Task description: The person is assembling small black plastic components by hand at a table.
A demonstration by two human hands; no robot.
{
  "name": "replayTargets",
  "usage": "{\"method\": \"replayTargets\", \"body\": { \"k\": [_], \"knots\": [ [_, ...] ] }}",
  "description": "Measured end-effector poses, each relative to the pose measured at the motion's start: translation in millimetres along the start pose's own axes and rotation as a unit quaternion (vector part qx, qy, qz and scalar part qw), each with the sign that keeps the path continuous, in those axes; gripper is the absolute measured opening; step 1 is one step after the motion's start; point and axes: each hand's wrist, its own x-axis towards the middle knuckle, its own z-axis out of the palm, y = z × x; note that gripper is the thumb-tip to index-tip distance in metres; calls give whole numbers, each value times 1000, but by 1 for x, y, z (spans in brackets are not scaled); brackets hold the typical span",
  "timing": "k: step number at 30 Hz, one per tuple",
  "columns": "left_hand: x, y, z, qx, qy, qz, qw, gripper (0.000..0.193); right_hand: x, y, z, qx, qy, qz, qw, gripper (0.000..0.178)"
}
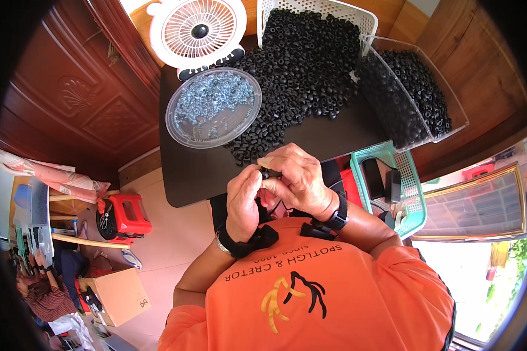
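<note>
Both hands meet in front of the chest, just over the near edge of the dark surface (193,175). The left hand (243,202) is curled with its fingertips pinching a small black ring (267,173), and the right hand (298,178) closes on the same ring from the other side, thumb and forefinger pressed against it. The ring sits between the two sets of fingertips, at the top of the hands, mostly hidden by them. Each wrist wears a black strap.

Just beyond the hands, a loose pile of black rings (293,88) spreads over the surface, its nearest pieces lying close to the knuckles. Beyond and to the left of the left hand stands a round clear dish (173,126) holding small silvery metal parts. Farther off past the dish is a white fan (198,30). At the far side of the pile a white basket (366,20) holds more rings. Beyond and to the right of the right hand leans a clear tray (451,111) filled with black rings. Right of the right hand, below the surface edge, is a green basket (413,199) with dark items inside.
</note>
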Motion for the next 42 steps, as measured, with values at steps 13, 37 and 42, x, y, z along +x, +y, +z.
{"method": "replayTargets", "body": {
  "k": [13, 37, 42],
  "knots": [
    [1, -3, 9, -26, 23, 21, 999, 28, -5, 2, 6, -4, 1, 9, 1000, 34],
    [1, -16, 10, 37, 71, -26, 996, 38, -11, 4, 0, -80, -4, -22, 997, 32],
    [7, -19, 14, 44, 77, -28, 996, 39, -17, 12, 3, -52, 0, -21, 998, 24]
  ]
}}
